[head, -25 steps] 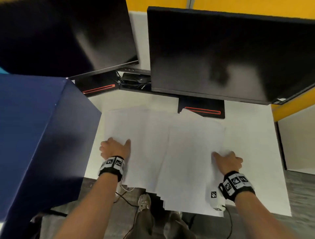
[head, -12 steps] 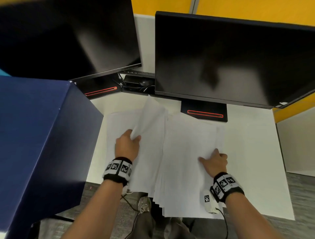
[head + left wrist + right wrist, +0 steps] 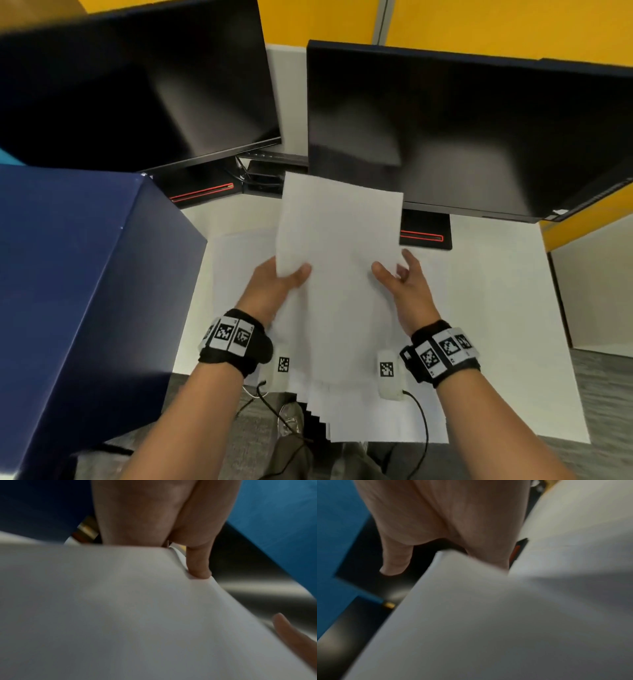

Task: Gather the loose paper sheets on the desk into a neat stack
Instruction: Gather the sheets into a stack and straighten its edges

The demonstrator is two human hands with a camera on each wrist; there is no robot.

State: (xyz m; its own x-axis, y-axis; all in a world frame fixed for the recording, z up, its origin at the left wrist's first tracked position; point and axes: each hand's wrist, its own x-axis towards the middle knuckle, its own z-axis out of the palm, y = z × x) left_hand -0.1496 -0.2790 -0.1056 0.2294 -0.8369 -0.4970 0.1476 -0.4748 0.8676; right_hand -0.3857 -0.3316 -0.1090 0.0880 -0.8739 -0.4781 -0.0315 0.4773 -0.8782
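A white sheet (image 3: 337, 233) is held up above the middle of the desk (image 3: 486, 308), its long axis running from the near edge toward the far edge and its top end tilted toward the two monitors. Its near left corner is pinched by the left hand (image 3: 274, 287), thumb on top and fingers hidden beneath; in the left wrist view a fingertip (image 3: 199, 569) is seen pressed at the paper's edge. The right hand (image 3: 404, 284) is held at the sheet's right edge with fingers loosely spread and relaxed; whether the paper is actually touched cannot be told. Beneath, the fanned stack (image 3: 342, 377) is spread with its staggered ends hanging over the desk's near edge. Bare white desktop is seen to the right as far as the right edge. The left edge is crowded by a dark blue box (image 3: 78, 291), and the far edge is blocked by the monitor stands.
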